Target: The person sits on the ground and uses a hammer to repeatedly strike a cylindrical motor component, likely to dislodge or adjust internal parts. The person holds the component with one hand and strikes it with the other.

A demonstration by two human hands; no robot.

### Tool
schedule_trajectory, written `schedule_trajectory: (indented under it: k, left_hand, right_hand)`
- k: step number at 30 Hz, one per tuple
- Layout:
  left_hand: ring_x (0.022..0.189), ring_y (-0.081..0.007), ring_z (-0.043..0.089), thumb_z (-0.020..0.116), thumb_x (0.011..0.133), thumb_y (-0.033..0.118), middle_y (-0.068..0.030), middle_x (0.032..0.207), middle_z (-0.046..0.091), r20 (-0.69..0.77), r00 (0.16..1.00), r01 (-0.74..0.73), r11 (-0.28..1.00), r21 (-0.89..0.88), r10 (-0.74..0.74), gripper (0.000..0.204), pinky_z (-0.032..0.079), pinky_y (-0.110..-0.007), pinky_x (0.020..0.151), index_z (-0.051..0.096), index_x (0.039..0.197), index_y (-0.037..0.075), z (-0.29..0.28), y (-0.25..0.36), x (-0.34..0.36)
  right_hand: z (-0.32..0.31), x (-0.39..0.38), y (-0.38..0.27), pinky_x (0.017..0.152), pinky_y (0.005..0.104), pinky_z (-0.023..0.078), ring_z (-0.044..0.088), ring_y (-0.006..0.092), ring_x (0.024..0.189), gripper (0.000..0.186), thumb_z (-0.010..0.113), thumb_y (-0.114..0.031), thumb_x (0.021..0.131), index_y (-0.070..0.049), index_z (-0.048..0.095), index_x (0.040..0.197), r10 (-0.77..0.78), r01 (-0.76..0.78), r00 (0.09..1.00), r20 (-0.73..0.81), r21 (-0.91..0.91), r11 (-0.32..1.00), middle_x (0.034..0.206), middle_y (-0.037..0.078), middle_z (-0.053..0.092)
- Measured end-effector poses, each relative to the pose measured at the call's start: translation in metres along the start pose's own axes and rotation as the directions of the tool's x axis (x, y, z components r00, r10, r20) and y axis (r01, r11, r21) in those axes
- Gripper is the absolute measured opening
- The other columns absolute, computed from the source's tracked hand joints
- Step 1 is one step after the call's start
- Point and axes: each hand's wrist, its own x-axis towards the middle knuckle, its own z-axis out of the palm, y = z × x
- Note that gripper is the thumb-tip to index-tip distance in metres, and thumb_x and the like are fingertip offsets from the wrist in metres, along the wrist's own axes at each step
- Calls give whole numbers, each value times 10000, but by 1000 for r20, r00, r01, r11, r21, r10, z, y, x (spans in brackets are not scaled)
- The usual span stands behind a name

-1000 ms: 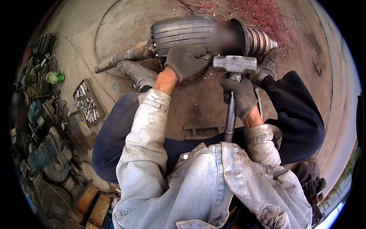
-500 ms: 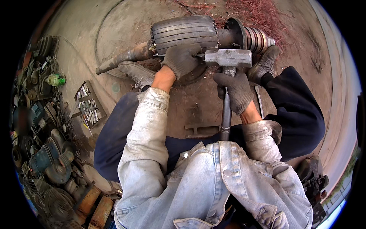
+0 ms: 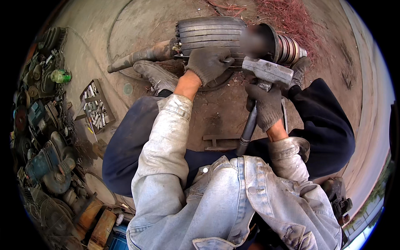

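Observation:
My gloved left hand point(image 3: 207, 66) is closed on a thin metal tool point(image 3: 227, 60) against the slotted side of a ribbed metal rotor point(image 3: 210, 31). My gloved right hand point(image 3: 263, 104) grips a sledgehammer just below its steel head point(image 3: 266, 71). The handle point(image 3: 246, 133) runs down toward my lap, and the head sits just right of the tool, slightly tilted. The rotor lies crosswise beside my shoes, with a long shaft point(image 3: 137, 57) to the left and copper-coloured rings point(image 3: 287, 48) at the right. The left hand hides part of the tool.
A metal box of cylindrical pieces point(image 3: 95, 106) lies left of my bent leg. Piled machine parts point(image 3: 46, 121) and a green container point(image 3: 61, 76) line the left side. Red wire scraps point(image 3: 283, 16) lie beyond the rotor. A flat metal piece point(image 3: 221, 137) rests between my legs.
The hammer head first moved left to the tool's end, then moved right and tilted, its right end lower. The rotor and left hand appear slightly farther right in the view now.

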Motion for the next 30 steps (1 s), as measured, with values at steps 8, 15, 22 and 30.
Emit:
schedule_trajectory:
  k: [8,15,22,30]
  left_hand:
    - [674,-206,687,780,881,208,-87,784,736,14,995,99,954,-284,-99,134,523,-324,618,775,887,74,-26,14,4]
    - [505,-95,235,621,998,243,38,561,281,-566,279,-359,463,-811,-775,347,270,-290,498,461,714,125,-209,-53,-90]
    - [525,-103,474,679,934,111,1,633,543,-619,416,-82,651,-755,-666,173,391,-276,520,668,825,-23,-159,-25,-109]
    - [569,-268,644,782,876,230,-80,655,649,-369,888,-316,947,-57,274,244,509,-388,528,671,695,110,-5,74,-87]
  right_hand:
    - [-10,10,-15,430,273,406,532,120,461,150,748,-46,823,-19,630,911,-16,22,992,121,-44,999,646,29,579]
    - [-6,1,-6,413,264,394,531,114,455,159,758,-84,826,-29,627,897,105,-94,979,173,-72,993,666,38,588]
    - [38,-47,22,420,271,399,528,126,454,167,747,-103,853,-25,619,927,55,-44,989,134,-85,995,642,23,562]
    - [-6,-47,33,455,296,439,546,146,491,196,768,-160,875,-32,633,935,-6,12,996,-91,72,997,665,25,575]
